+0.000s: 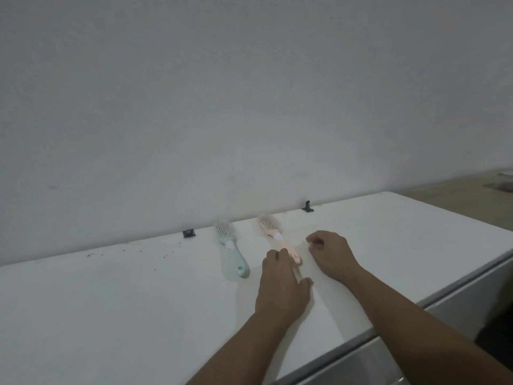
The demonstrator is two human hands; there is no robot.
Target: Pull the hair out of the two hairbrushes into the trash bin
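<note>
Two hairbrushes lie on the white table (138, 315) near the wall, bristle heads pointing away from me. The mint-green hairbrush (231, 250) is on the left and the pink hairbrush (273, 232) is on the right. My left hand (281, 287) lies palm down over the near end of the pink handle. Its fingertips are at the handle and its thumb is spread out to the right. My right hand (331, 254) hovers just right of the pink brush, fingers loosely curled with nothing in them. No trash bin is in view.
Two small black clips (188, 233) (307, 207) sit at the table's back edge against the grey wall. Dark specks (111, 251) dot the far left of the table. The table's right edge (416, 304) drops off beside my right forearm, with a dark shape (497, 329) below it.
</note>
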